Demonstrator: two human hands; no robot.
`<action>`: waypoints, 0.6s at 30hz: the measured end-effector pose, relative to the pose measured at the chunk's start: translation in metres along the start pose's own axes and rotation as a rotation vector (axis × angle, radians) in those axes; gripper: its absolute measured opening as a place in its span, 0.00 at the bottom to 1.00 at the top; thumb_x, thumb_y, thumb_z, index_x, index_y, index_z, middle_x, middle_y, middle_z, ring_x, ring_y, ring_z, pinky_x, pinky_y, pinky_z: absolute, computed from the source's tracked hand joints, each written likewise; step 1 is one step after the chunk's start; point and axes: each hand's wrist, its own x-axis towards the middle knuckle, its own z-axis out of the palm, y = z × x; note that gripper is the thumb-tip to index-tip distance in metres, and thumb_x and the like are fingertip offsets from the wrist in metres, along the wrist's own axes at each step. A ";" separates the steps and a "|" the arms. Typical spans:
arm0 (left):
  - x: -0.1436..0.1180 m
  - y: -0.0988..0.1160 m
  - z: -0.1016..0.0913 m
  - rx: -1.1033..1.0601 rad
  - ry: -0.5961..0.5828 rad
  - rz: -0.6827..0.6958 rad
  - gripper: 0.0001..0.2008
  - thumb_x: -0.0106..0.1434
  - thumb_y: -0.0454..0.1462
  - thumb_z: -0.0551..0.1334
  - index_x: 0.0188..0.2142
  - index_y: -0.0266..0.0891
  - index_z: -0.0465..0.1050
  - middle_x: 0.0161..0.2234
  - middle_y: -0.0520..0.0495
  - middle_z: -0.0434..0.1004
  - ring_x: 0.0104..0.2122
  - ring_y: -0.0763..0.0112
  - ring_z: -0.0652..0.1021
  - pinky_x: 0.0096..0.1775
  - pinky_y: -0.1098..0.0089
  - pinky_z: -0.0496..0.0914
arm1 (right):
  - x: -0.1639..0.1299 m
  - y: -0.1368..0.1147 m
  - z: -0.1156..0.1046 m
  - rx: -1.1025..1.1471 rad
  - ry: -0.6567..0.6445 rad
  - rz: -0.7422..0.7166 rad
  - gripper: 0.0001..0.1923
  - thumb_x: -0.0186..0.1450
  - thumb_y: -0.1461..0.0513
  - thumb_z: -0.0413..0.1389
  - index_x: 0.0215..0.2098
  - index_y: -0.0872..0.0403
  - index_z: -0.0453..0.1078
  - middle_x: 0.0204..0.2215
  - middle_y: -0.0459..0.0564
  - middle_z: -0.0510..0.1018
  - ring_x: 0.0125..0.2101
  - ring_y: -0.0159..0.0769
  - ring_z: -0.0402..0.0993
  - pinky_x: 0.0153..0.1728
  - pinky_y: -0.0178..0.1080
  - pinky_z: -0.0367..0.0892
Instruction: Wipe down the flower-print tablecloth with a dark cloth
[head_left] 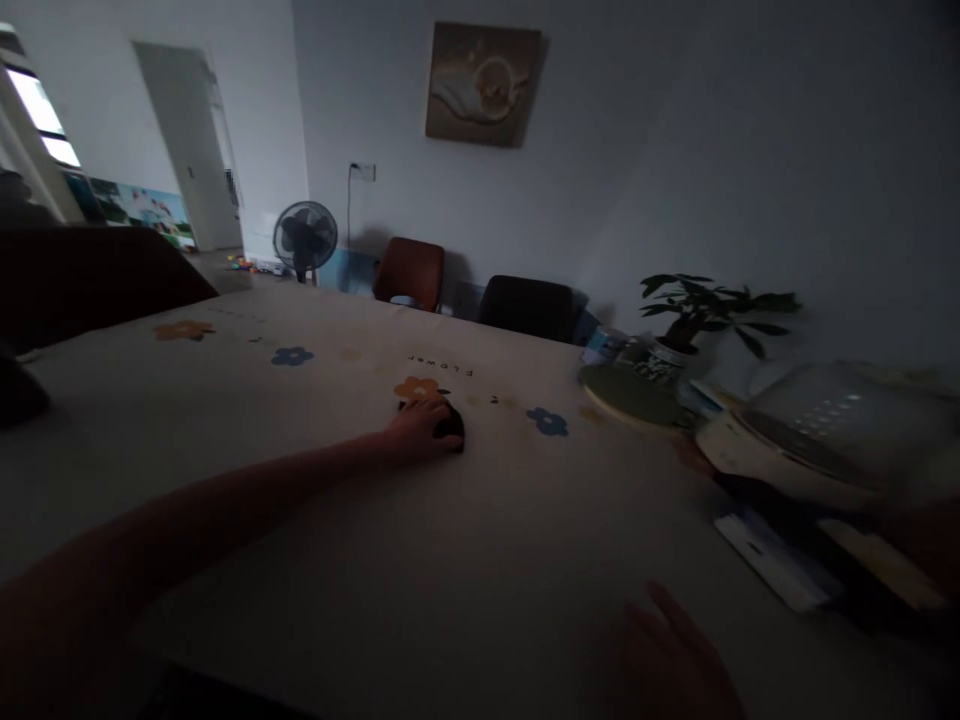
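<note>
My left hand (420, 432) reaches out across the table and is wrapped over a small dark rounded object (448, 424) resting on the cloth. The fingers cover much of it, so its kind cannot be made out. Beneath and around it lies a pale tablecloth (480, 520) printed with orange and blue flowers and the word "Flower". My right hand (675, 655) is low at the right, dim and blurred, with fingers stretched out and nothing seen in it. Part of that hand is cut off by the bottom edge.
At the right stand a potted plant (679, 330), a round green mat (634, 395), a white lidded pot (780, 450) and a white flat box (780, 560). Beyond the table are a brown chair (411, 270), a dark chair (527, 305) and a fan (305, 236).
</note>
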 end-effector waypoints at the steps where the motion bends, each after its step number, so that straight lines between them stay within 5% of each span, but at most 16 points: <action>1: 0.010 0.013 0.004 -0.012 -0.007 0.018 0.25 0.64 0.51 0.56 0.55 0.41 0.68 0.63 0.40 0.63 0.62 0.56 0.64 0.65 0.54 0.53 | -0.002 -0.004 0.000 -0.010 0.006 0.029 0.24 0.69 0.44 0.45 0.35 0.49 0.76 0.42 0.54 0.80 0.49 0.47 0.75 0.43 0.49 0.74; 4: 0.037 0.043 0.016 -0.035 -0.052 0.067 0.30 0.65 0.50 0.55 0.64 0.45 0.58 0.63 0.41 0.63 0.63 0.56 0.63 0.65 0.48 0.49 | -0.007 -0.019 0.000 0.014 0.031 0.093 0.26 0.71 0.45 0.42 0.38 0.50 0.77 0.49 0.55 0.78 0.51 0.48 0.74 0.47 0.50 0.73; 8: 0.059 0.063 0.027 -0.017 -0.075 0.092 0.29 0.63 0.56 0.56 0.59 0.48 0.65 0.66 0.43 0.58 0.64 0.49 0.59 0.63 0.41 0.49 | -0.001 -0.038 -0.004 0.065 0.019 0.236 0.26 0.71 0.45 0.43 0.40 0.51 0.77 0.50 0.55 0.77 0.53 0.48 0.72 0.54 0.54 0.68; 13: 0.058 0.069 0.027 0.049 -0.006 0.059 0.20 0.64 0.48 0.57 0.51 0.41 0.70 0.54 0.40 0.70 0.55 0.54 0.69 0.57 0.55 0.63 | 0.007 -0.047 -0.012 0.101 -0.032 0.294 0.27 0.67 0.41 0.45 0.41 0.48 0.77 0.43 0.54 0.80 0.49 0.49 0.76 0.50 0.52 0.72; 18: 0.048 0.063 0.018 0.109 0.020 0.065 0.19 0.67 0.39 0.53 0.56 0.42 0.66 0.55 0.39 0.68 0.53 0.55 0.70 0.49 0.61 0.69 | 0.011 -0.049 -0.021 0.117 -0.065 0.306 0.26 0.68 0.43 0.46 0.41 0.49 0.78 0.45 0.55 0.80 0.48 0.48 0.76 0.48 0.50 0.73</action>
